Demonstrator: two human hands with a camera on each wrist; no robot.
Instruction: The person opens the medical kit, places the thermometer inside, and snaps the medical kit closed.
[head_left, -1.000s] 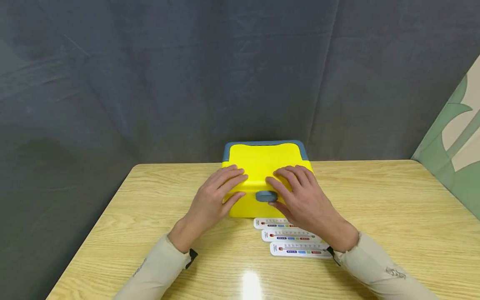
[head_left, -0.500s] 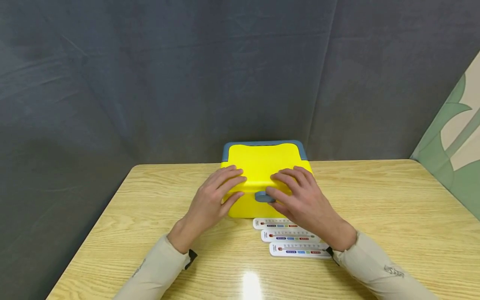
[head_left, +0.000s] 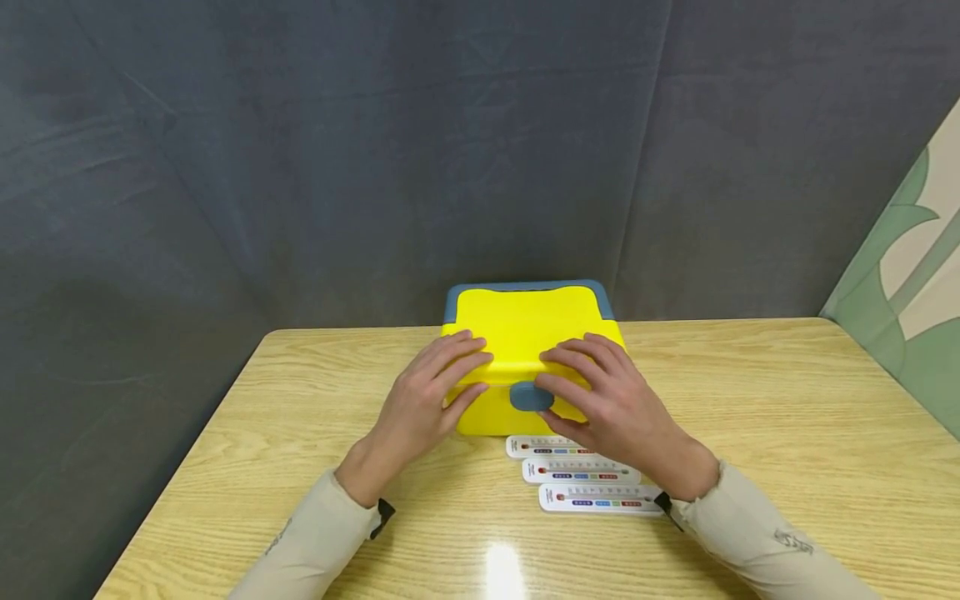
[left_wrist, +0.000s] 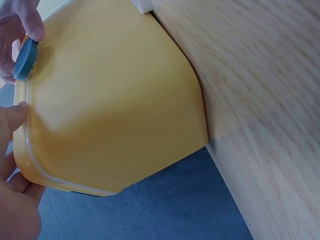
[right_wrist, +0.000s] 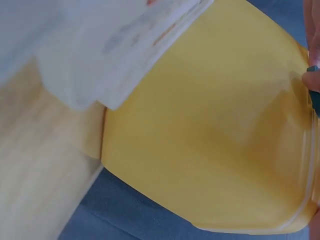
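A yellow lunch box point(head_left: 525, 325) with a blue-grey trim stands lid down on the table, its front toward me. My left hand point(head_left: 420, 392) grips the lid's front left edge, fingers over the top and thumb at the seam, as the left wrist view also shows. At the middle of the front is an oval blue-grey latch point(head_left: 530, 397). My right hand point(head_left: 607, 400) pinches its right end between index finger and thumb, other fingers lying on the lid. In the left wrist view the latch point(left_wrist: 26, 59) stands out from the box, the right thumb at its edge.
Three white thermometers point(head_left: 600, 498) lie stepped in front of the box, partly under the right hand and wrist. A dark cloth point(head_left: 450, 167) hangs behind the wooden table point(head_left: 330, 367). A leaf-patterned panel point(head_left: 911, 275) is at the right.
The right index finger has come down to the latch, and the latch has tilted so that more of its face shows. The left hand and the lunch box have stayed in place.
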